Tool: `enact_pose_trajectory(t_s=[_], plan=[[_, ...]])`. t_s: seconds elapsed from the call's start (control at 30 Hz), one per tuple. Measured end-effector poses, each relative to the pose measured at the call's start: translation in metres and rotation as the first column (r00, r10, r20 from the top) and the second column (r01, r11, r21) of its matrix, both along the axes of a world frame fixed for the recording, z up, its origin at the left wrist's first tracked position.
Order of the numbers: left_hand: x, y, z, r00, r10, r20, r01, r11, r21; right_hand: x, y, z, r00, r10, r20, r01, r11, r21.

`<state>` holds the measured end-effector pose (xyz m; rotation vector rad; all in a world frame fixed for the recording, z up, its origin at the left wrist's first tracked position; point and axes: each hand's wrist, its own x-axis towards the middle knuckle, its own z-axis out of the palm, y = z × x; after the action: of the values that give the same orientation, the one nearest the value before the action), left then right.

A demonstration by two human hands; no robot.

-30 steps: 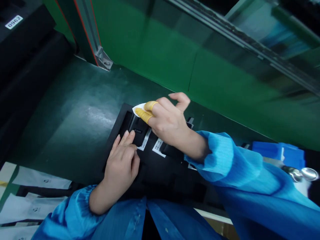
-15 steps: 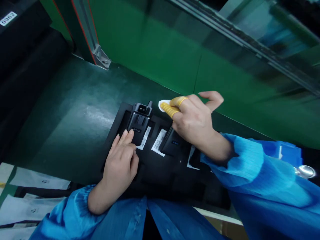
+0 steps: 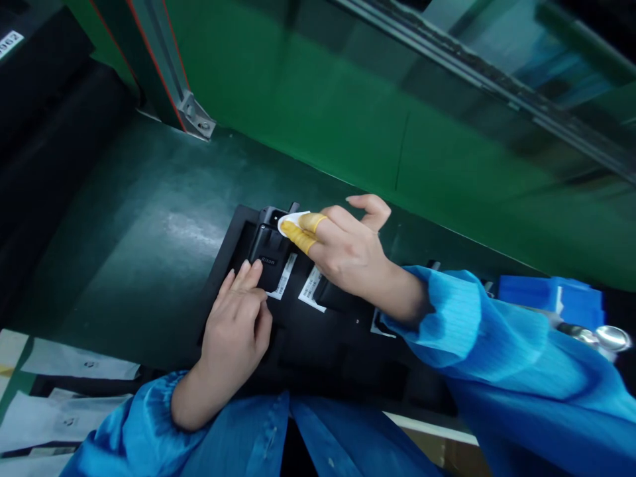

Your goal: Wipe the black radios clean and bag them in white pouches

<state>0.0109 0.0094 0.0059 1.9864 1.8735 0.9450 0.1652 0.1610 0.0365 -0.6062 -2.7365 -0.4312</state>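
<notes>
A black handheld device [image 3: 263, 250] with a stubby antenna and raised lettering lies in a black foam tray [image 3: 293, 338]. My left hand [image 3: 236, 331] rests its outstretched fingertips on the device's lower part and holds nothing. Between the yellow-cotted fingers of my right hand [image 3: 350, 248] is a small white pad [image 3: 289, 222], pinched over the device's camera end by the antenna. Whether the pad presses on the lens is hard to see. A white barcode label [image 3: 284, 278] sticks out beside this device. Partly beneath my right hand lies a second black device [image 3: 335, 295].
Behind the tray rises a green panel [image 3: 318, 112] with a metal bracket [image 3: 196, 119] at its left. A blue bin [image 3: 551, 298] and a shiny round metal object [image 3: 613, 338] are at the right. White bags [image 3: 82, 364] lie at the lower left.
My right hand has moved left with the white pad, from above the second device to the camera end of the first. My left hand stays in place on the device.
</notes>
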Motion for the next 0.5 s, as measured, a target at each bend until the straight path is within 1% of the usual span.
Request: enact_pose_trajectory(t_s=[0.07,0.1,0.17,0.23,0.3,0.37,0.43,0.5], plan=[[0.0,0.0,0.0,1.0,0.003,0.011,-0.003,1.0,-0.002,0.007,0.004,0.0,0.999,-0.017,-0.04,0.019,0.999,0.048],[0.0,0.0,0.0,1.0,0.006,0.015,-0.005,1.0,-0.005,0.008,0.006,0.0,0.996,-0.061,-0.062,0.064,0.997,0.05],[0.001,0.0,0.0,1.0,0.007,0.017,-0.007,1.0,-0.009,0.002,0.009,-0.002,0.98,-0.18,-0.086,0.181,0.983,0.009],[0.001,0.0,0.0,1.0,0.009,0.006,-0.009,1.0,-0.005,-0.01,0.009,-0.003,0.966,-0.249,-0.065,0.244,0.967,-0.072],[0.0,0.0,0.0,1.0,0.006,-0.013,-0.006,1.0,0.007,-0.024,0.008,-0.004,0.967,-0.254,-0.021,0.248,0.955,-0.162],[0.0,0.0,0.0,1.0,0.004,-0.029,-0.003,1.0,0.015,-0.033,0.005,-0.004,0.971,-0.238,0.013,0.235,0.948,-0.212],[0.0,0.0,0.0,1.0,-0.002,-0.027,0.002,1.0,0.011,-0.033,0.003,-0.004,0.972,-0.231,0.03,0.232,0.948,-0.219],[0.0,0.0,0.0,1.0,-0.004,-0.016,0.004,1.0,0.001,-0.025,0.001,-0.005,0.972,-0.235,0.029,0.236,0.951,-0.202]])
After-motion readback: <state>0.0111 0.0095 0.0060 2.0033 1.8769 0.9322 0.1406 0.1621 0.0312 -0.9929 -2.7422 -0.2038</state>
